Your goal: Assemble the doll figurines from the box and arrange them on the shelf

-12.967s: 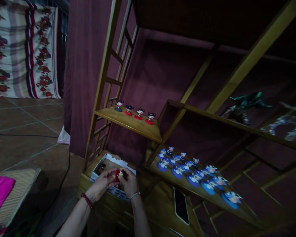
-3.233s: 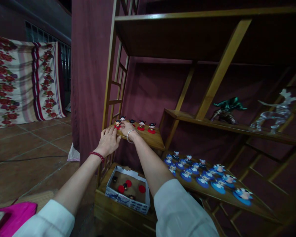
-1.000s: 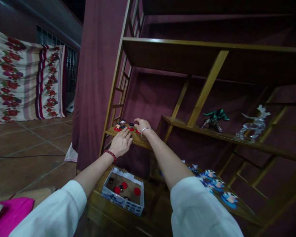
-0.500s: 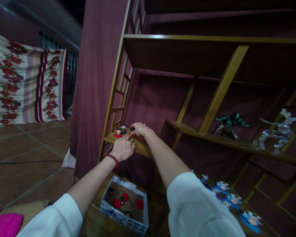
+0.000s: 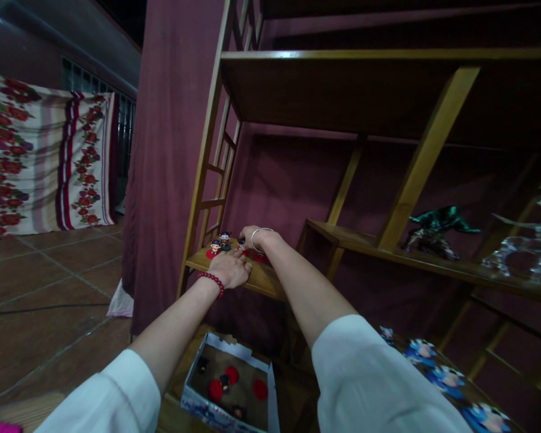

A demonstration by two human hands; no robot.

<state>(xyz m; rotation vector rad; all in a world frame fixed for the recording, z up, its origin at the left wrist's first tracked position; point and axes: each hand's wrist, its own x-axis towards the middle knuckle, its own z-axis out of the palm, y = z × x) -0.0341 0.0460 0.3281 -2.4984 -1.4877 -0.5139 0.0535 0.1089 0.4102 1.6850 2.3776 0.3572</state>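
Observation:
A small black-haired figurine on a red base stands on the low wooden shelf between my hands. My right hand, with a silver bangle at the wrist, is closed around the figurine from the right. From the front, my left hand, wearing a red bead bracelet, has its fingers closed at the figurine's base; its thumb is hidden. Just left stand a figurine on a red base and a dark-clad figurine. Another red base shows under my right wrist.
Below, an open cardboard box holds several red discs and dark-headed figurines. Blue-and-white figurines line a surface at lower right. A green sculpture and a clear glass animal stand on the right shelf. A purple curtain hangs at left.
My view has shifted slightly, so the box and right-hand ornaments sit differently in it. My left hand has lowered a little from the figurine's side; my right hand stays at the figurine.

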